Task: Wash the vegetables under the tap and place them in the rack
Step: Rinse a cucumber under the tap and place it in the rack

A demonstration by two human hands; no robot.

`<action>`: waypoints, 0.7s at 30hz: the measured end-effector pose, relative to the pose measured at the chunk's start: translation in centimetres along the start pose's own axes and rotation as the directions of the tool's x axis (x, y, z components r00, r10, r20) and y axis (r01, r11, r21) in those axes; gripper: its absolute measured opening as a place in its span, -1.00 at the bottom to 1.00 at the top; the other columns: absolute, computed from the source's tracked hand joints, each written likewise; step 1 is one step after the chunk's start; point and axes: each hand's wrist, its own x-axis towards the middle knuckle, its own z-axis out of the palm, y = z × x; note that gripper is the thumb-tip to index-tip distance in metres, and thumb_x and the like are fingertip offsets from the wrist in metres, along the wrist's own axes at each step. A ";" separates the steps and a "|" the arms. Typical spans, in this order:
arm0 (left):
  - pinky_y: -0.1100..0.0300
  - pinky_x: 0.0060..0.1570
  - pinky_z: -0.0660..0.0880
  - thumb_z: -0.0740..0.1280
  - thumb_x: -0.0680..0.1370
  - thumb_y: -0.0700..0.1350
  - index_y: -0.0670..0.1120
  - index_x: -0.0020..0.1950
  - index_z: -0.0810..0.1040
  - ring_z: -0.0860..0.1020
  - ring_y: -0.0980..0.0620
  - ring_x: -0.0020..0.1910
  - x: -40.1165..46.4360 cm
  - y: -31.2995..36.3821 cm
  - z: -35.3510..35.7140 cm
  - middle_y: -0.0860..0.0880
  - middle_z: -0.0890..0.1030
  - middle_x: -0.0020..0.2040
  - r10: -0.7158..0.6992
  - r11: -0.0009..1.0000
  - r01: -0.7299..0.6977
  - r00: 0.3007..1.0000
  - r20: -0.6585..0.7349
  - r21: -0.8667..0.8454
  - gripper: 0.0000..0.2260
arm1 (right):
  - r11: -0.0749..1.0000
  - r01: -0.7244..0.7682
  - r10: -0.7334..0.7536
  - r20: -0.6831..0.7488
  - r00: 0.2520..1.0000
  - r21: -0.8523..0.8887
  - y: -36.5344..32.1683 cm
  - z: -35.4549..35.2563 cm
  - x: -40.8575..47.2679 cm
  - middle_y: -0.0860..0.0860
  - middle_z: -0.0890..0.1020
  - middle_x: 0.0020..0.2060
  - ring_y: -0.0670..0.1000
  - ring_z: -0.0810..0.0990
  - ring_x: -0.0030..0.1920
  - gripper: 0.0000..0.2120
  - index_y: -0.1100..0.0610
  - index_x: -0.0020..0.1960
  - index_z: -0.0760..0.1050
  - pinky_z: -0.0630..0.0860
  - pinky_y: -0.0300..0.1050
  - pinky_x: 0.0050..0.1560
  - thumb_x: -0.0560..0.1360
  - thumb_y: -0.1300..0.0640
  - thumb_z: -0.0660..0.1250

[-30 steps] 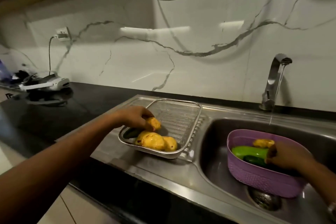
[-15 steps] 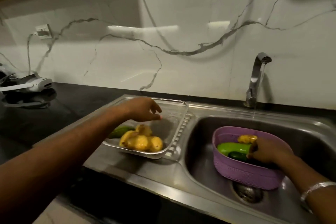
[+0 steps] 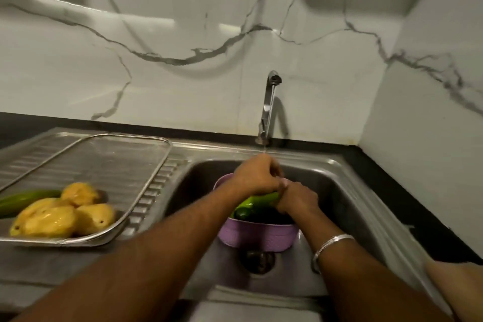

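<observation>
You are holding both hands over the purple basket [image 3: 257, 236] in the sink [image 3: 347, 198], at the centre of the frame, under the thin stream from the tap [image 3: 270, 102]. Your right hand [image 3: 296, 200] is wrapping its fingers round the end of a light green gourd [image 3: 258, 200]; your left hand [image 3: 257, 176] is curling above it, though whether those fingers are holding anything you cannot tell from here. A darker green vegetable [image 3: 241, 213] is lying in the basket beside the gourd. The rack [image 3: 146, 165], at the left of the frame on the draining board, is already holding four yellow vegetables [image 3: 64, 217] and a green one [image 3: 24, 200]. This looks like the washing step for the gourd: next you are likely needing to turn it under the water, then carry it left, clear of the sink wall, into the rack.
</observation>
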 end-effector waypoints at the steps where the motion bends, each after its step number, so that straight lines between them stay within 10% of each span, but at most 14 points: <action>1: 0.05 0.11 0.60 0.48 0.51 0.04 -0.01 0.06 0.71 0.65 0.07 -0.02 0.3 -1.0 1.6 0.01 0.71 -0.02 -0.053 0.999 0.052 0.999 0.008 0.008 -0.81 | 1.000 -0.017 0.017 -0.017 1.000 -0.006 -0.1 0.0 0.2 0.04 0.62 0.27 0.12 0.59 0.30 -0.63 -0.13 0.35 0.49 0.49 -0.02 0.20 0.55 0.05 0.33; 7: 0.11 0.30 0.45 0.43 0.54 -0.01 0.18 0.54 0.33 0.53 -0.13 0.35 0.7 -6.0 5.9 -0.01 0.50 0.44 -0.155 0.976 0.119 0.968 0.197 0.184 -0.41 | 0.992 -0.123 0.122 -0.106 0.987 0.001 0.7 0.7 2.3 0.10 0.64 0.16 0.15 0.64 0.16 -0.63 0.09 0.21 0.55 0.54 -0.02 0.07 0.45 -0.01 0.41; 21: 0.06 0.26 0.49 0.51 0.48 -0.12 -0.12 0.27 0.63 0.59 -0.16 0.25 1.1 -8.8 3.9 -0.17 0.63 0.25 -0.236 0.925 0.171 0.958 0.161 0.340 -0.63 | 0.992 -0.124 0.125 -0.089 0.988 0.010 0.7 1.0 2.4 0.10 0.63 0.16 0.16 0.62 0.16 -0.62 0.11 0.20 0.54 0.52 -0.03 0.04 0.44 -0.01 0.42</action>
